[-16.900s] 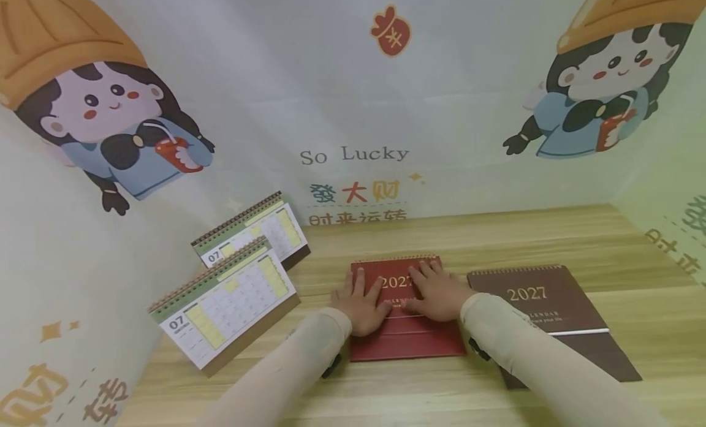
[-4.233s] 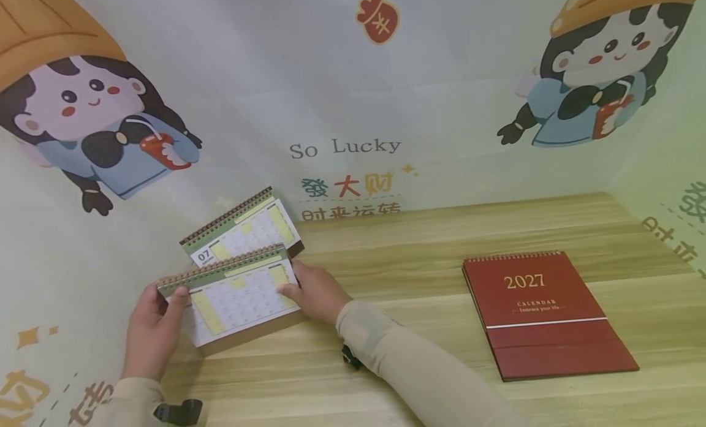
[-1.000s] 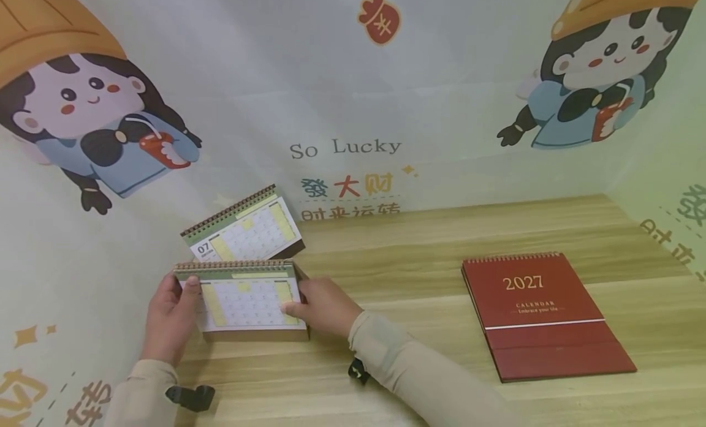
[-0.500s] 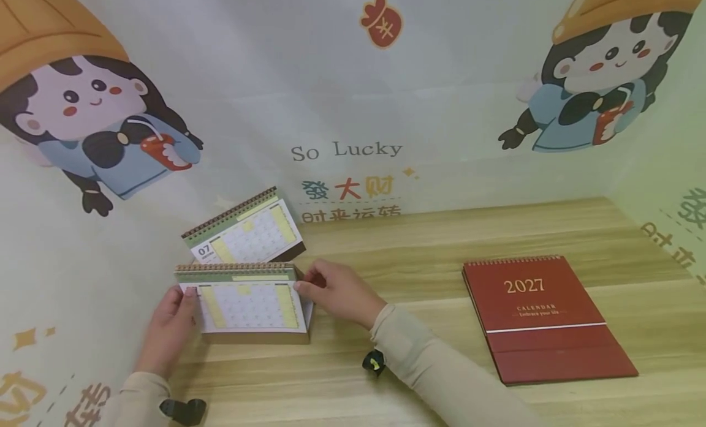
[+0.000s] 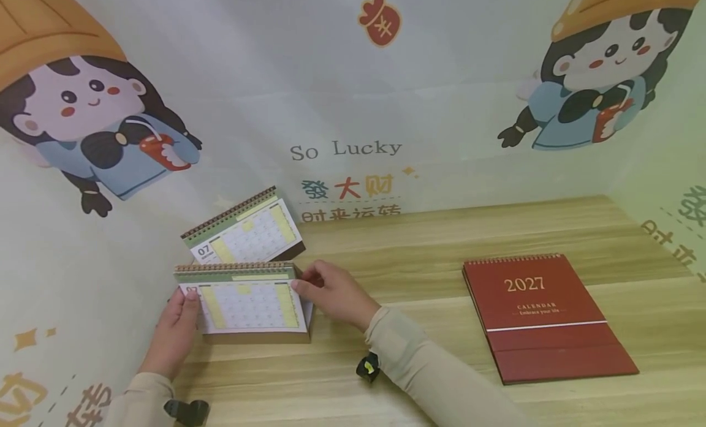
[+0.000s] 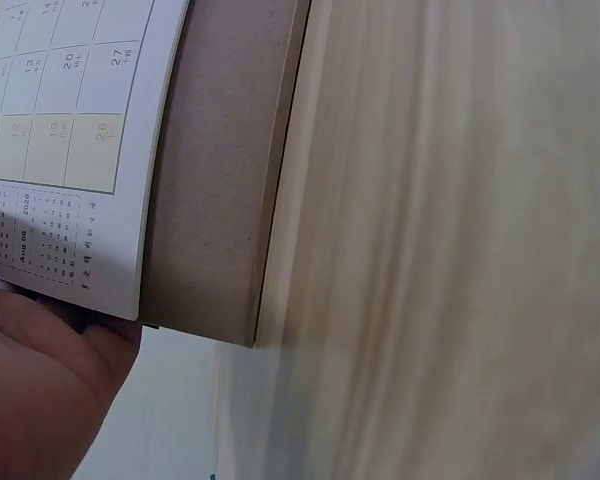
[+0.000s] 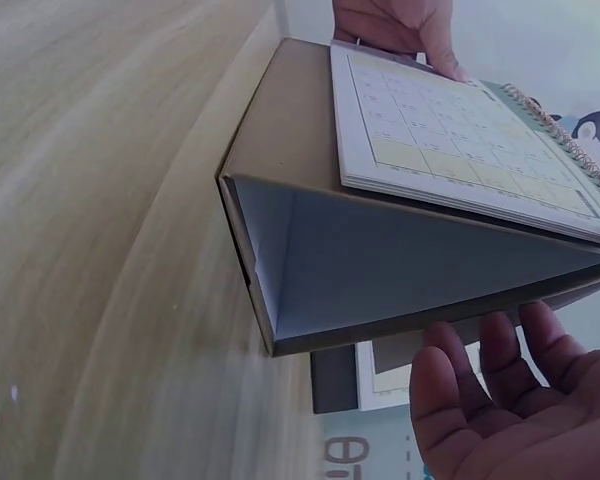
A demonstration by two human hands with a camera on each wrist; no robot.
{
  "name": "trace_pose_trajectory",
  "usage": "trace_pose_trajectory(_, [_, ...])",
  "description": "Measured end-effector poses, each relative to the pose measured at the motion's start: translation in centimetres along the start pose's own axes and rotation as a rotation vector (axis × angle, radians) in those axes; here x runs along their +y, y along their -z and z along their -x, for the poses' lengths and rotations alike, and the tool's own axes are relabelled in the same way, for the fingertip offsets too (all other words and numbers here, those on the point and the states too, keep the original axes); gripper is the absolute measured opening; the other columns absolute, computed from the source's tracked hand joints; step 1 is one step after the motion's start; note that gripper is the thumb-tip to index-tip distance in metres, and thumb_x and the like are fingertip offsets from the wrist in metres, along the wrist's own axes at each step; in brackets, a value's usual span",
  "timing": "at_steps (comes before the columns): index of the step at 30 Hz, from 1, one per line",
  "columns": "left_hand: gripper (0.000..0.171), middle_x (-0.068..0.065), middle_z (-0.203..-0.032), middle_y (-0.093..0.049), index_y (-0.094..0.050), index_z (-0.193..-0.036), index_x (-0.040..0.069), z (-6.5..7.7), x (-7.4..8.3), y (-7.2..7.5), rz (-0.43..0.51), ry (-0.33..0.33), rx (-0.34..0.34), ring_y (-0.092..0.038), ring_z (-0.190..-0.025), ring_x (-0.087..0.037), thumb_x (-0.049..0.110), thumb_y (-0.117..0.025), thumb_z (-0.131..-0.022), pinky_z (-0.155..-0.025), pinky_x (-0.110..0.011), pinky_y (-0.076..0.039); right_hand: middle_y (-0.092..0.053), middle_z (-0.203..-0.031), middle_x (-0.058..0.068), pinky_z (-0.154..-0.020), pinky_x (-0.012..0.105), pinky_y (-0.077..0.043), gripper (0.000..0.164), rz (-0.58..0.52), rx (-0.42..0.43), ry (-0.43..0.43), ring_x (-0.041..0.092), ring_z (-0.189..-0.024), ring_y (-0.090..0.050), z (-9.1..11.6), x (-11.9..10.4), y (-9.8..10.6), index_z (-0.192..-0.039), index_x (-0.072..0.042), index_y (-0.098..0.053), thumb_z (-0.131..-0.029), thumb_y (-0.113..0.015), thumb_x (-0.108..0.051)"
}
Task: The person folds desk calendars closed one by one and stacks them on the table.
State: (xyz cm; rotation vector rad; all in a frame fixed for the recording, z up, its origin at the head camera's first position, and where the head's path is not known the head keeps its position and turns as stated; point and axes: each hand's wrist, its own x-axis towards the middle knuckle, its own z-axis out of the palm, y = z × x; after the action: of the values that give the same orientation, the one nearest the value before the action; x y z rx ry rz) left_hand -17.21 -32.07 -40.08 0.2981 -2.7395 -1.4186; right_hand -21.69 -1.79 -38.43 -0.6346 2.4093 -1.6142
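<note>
Front desk calendar [image 5: 254, 307], long axis left-to-right, stands between left hand [image 5: 171, 335], pinching one end, and right hand [image 5: 342, 295], fingers loosely curled round the other, rear contact unclear.

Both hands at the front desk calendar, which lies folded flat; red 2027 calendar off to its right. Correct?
Not flat: the front desk calendar stands on its open triangular cardboard base, as the right wrist view shows. Left hand and right hand are at it, red 2027 calendar to its right.
</note>
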Motion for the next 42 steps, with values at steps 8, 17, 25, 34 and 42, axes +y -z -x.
trace_pose_trajectory(8, [0.076, -0.017, -0.163, -0.016, -0.013, -0.160, 0.013, -0.1, -0.1, 0.0, 0.007, -0.025, 0.008, -0.004, -0.148, -0.041, 0.061, -0.018, -0.102, -0.111, -0.068, -0.011, -0.063, -0.101, -0.004, -0.078, 0.030, -0.049, 0.031, -0.050, 0.009, -0.016, 0.013, -0.092, -0.058, -0.1, 0.0, -0.3, -0.107, -0.014, -0.064, -0.097, -0.061, -0.043])
trace_pose_trajectory(17, [0.073, -0.019, -0.162, -0.019, -0.017, -0.159, 0.010, -0.5, -0.2, 0.1, 0.004, -0.049, 0.008, -0.006, -0.148, -0.041, 0.058, -0.019, -0.103, -0.112, -0.066, -0.012, -0.071, -0.104, -0.007, -0.100, 0.039, -0.043, 0.049, -0.351, 0.010, -0.118, 0.009, -0.100, -0.062, -0.8, -1.3, -2.0, -0.117, -0.019, -0.072, -0.100, -0.045, -0.057])
trace_pose_trajectory(25, [0.072, -0.018, -0.162, -0.018, -0.017, -0.159, 0.010, -0.5, -0.4, 0.1, -0.010, -0.040, 0.014, -0.006, -0.148, -0.041, 0.056, -0.018, -0.104, -0.113, -0.066, -0.012, -0.073, -0.099, -0.006, -0.086, 0.034, -0.052, 0.058, -0.454, 0.070, -0.232, 0.011, -0.088, -0.068, -1.7, -2.9, -3.6, -0.117, -0.020, -0.071, -0.093, -0.050, -0.068])
trace_pose_trajectory(34, [0.070, -0.021, -0.162, -0.017, -0.016, -0.159, 0.008, -0.4, -0.6, 0.3, -0.003, -0.055, 0.012, -0.006, -0.148, -0.043, 0.053, -0.020, -0.106, -0.113, -0.066, -0.011, -0.073, -0.092, -0.003, -0.073, 0.032, -0.055, 0.044, -0.518, 0.071, -0.243, 0.015, -0.080, -0.070, -2.2, -3.6, -3.9, -0.114, -0.017, -0.070, -0.095, -0.057, -0.055])
trace_pose_trajectory(42, [0.070, -0.023, -0.159, -0.022, -0.018, -0.158, 0.006, -0.4, -0.2, 0.2, 0.003, -0.046, -0.001, -0.008, -0.148, -0.043, 0.053, -0.019, -0.105, -0.112, -0.066, -0.012, -0.073, -0.087, 0.001, -0.066, 0.029, -0.055, 0.033, -0.582, 0.111, -0.258, 0.016, -0.074, -0.069, -2.2, -4.0, -3.8, -0.108, -0.014, -0.069, -0.096, -0.061, -0.043])
